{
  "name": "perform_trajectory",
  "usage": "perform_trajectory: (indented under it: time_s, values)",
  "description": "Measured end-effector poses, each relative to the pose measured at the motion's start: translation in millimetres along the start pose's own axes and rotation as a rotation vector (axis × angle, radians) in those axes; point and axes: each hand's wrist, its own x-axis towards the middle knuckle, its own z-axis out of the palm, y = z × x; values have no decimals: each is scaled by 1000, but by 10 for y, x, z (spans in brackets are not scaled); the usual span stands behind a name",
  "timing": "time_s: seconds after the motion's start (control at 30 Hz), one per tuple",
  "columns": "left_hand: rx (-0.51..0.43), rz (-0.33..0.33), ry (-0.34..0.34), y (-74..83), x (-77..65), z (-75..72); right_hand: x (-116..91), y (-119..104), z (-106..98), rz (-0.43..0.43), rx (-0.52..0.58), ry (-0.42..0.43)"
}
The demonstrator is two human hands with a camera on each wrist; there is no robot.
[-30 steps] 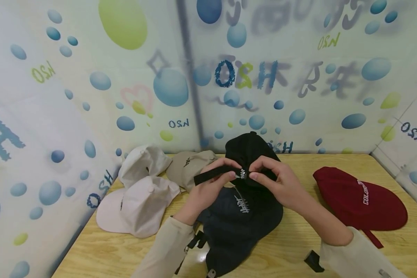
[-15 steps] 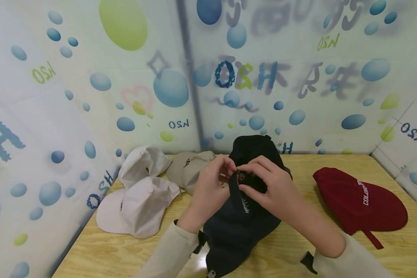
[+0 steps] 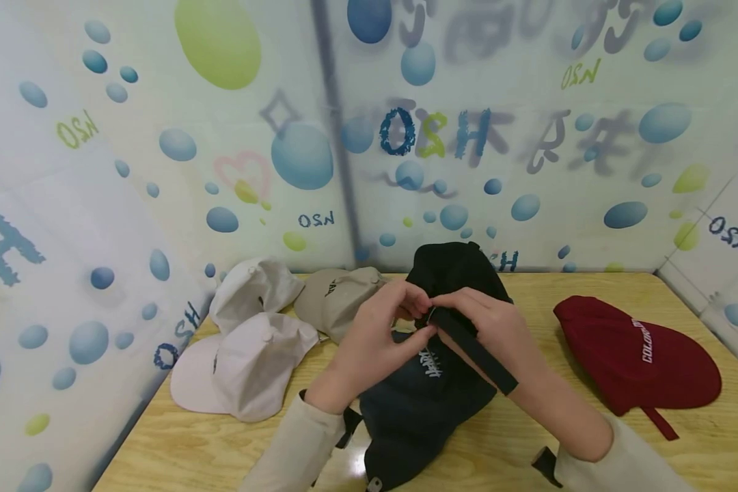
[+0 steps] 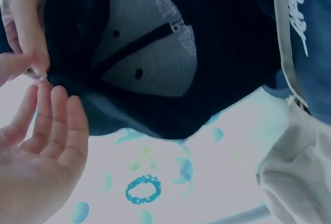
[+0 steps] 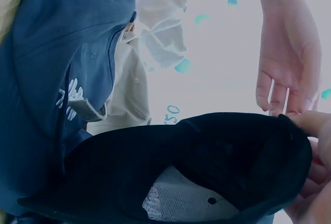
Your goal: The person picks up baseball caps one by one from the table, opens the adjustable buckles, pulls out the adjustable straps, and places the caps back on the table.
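Note:
Both hands meet at the back of a black cap (image 3: 458,263), at the small metal buckle (image 3: 431,315) of its strap. The left hand (image 3: 378,335) pinches at the buckle between thumb and fingertips. From the other side, the right hand (image 3: 504,328) pinches the strap by the buckle. The loose black strap end (image 3: 476,352) slants down over the right hand and wrist. In the left wrist view the cap's hollow inside (image 4: 150,53) shows a pale lining. Below the hands lies a dark navy cap (image 3: 418,410) with white lettering, partly covered by the black cap.
On the left of the wooden table (image 3: 178,451) lie a pale pink cap (image 3: 252,369), a white cap (image 3: 252,290) and a beige cap (image 3: 332,297). A dark red cap (image 3: 633,355) lies at the right, its strap hanging forward. A patterned wall sheet (image 3: 516,171) stands behind.
The loose strap end pointed left across the left hand, then hung down between the hands, and now slants right over the right hand. The black cap has tipped and sunk slightly.

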Motion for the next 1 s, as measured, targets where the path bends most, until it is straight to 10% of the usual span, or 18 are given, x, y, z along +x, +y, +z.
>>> perform_trajectory:
  time_s: [0.4,1.0]
  values:
    - [272,132,25,-72,25,12,-27,16,4,-2,25,26]
    - [451,131,147,-45,35,111,-25,2,15,32,34,12]
